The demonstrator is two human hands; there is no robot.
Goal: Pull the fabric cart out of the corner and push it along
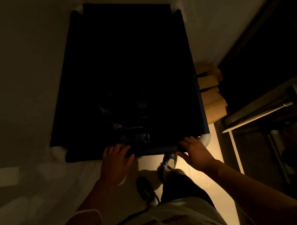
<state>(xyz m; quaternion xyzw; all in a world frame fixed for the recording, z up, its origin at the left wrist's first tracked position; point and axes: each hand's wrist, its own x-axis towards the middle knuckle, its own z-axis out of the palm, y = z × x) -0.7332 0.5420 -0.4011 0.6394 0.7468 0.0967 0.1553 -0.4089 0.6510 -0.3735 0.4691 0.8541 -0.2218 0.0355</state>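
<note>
Fabric cart (123,74): dark, rectangular, open-topped, seen from above, tucked into the corner against the pale wall (14,74) on the left and the far wall. White rounded tube elbows show at its corners; near-right elbow (206,139) is clearest.

Left hand (115,161): fingers curled over the near rail (149,151), thumb below the rail's near side. Grip looks closed around the rail, though the underside contact is hidden.
Right hand (195,153): on the same rail, just beside the near-right elbow. Fingers lie on top, spread and fairly flat; thumb points inward. Whether this grip wraps the rail or only presses on it, cannot tell.

Writing: reddish print on the person's light shirt (170,221), blurred, not readable. No legible label on the cart.

Hard to make out: cart interior is almost black; faint glossy folds near the front edge, contents unidentifiable. One shoe (169,162) shows under the rail between the hands, another shoe (145,189) nearer the body. Stacked cardboard boxes (212,95) sit just right of the cart, partly hidden by it. Dark shelving (267,110) at right is cut off by the frame edge.
</note>
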